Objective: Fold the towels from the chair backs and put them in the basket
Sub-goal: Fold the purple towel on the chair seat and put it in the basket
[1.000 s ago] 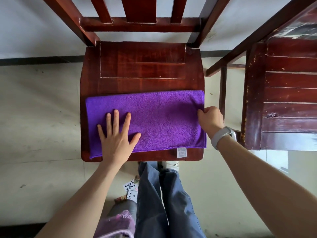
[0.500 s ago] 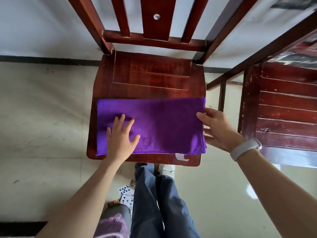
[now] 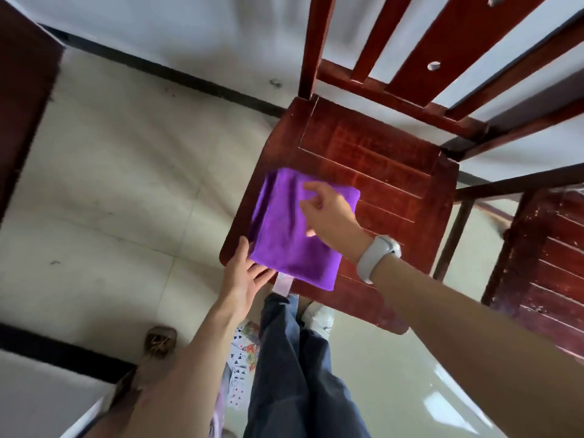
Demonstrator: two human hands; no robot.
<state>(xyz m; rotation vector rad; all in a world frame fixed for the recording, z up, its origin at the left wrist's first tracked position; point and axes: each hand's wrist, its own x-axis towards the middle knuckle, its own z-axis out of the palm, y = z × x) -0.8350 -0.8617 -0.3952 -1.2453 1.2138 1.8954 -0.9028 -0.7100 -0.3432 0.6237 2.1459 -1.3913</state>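
Your right hand [image 3: 328, 213] rests loose-fingered on the folded towel [image 3: 284, 245]; your left hand [image 3: 243, 279], fingers spread, touches its corner at the chair [image 3: 379, 159] seat's front edge.

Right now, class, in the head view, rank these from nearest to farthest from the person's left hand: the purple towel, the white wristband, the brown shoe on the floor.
1. Purple towel: touching the left hand at the chair's front edge.
2. White wristband: to the right, on the other wrist.
3. Brown shoe: down-left on the floor.

No readable text; towel tag [image 3: 282, 285] is blurred blank, playing cards [image 3: 240, 368] on the floor show only club and heart pips.
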